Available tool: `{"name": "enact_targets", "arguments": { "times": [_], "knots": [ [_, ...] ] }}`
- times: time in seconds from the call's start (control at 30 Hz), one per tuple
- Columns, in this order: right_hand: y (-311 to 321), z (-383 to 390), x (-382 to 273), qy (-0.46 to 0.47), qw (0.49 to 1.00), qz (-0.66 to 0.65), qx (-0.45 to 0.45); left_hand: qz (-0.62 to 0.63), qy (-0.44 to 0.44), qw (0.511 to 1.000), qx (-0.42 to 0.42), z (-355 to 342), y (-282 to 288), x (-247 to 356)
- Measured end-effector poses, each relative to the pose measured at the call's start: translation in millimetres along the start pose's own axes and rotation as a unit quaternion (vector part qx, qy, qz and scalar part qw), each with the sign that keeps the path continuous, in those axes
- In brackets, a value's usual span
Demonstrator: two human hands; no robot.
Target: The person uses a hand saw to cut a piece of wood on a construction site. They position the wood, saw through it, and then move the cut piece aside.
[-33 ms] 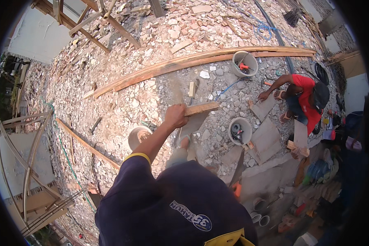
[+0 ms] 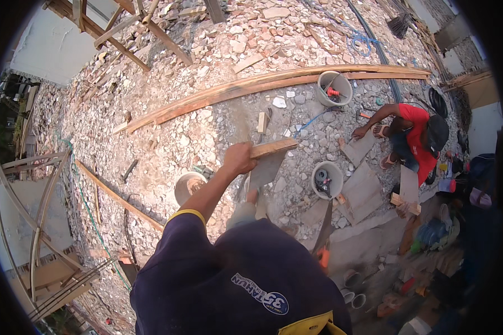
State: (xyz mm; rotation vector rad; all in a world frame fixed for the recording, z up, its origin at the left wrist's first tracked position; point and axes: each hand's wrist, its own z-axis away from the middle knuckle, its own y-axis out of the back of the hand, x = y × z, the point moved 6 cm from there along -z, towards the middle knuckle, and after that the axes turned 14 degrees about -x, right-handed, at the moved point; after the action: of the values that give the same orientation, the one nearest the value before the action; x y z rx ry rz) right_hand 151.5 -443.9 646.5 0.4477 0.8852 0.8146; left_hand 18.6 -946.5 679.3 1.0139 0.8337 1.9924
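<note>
My left hand [image 2: 239, 158] is closed around the near end of a short wooden batten [image 2: 276, 148], held out in front of me over the rubble. A flat grey board [image 2: 265, 169] hangs below the batten, against its underside; whether the two are fastened together I cannot tell. Close by my right side is a handsaw [image 2: 323, 226], its blade pointing away and its orange handle low beside my dark shirt. My right hand does not show, so I cannot see whether it touches the saw.
Several buckets stand around me: one with tools [image 2: 337, 177], one behind it [image 2: 343, 84], one at left [image 2: 181, 192]. Long timber beams [image 2: 223, 92] cross the rubble. At right, a crouching person in a red shirt [image 2: 416, 134] holds a board [image 2: 409, 181] beside flat panels [image 2: 363, 192].
My left hand and the batten have shifted very slightly. Otherwise the scene looks the same.
</note>
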Motion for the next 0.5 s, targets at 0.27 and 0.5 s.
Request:
{"name": "enact_targets", "arguments": {
  "times": [0.27,0.5],
  "knots": [
    [-18,34,-70,-0.018,0.991,-0.095,0.096,0.347,0.048,0.912,-0.213,-38,-19,-79],
    [-68,126,-47,-0.164,0.849,-0.439,0.245,0.439,-0.006,0.809,-0.391,-89,-55,-15]
  ]
}}
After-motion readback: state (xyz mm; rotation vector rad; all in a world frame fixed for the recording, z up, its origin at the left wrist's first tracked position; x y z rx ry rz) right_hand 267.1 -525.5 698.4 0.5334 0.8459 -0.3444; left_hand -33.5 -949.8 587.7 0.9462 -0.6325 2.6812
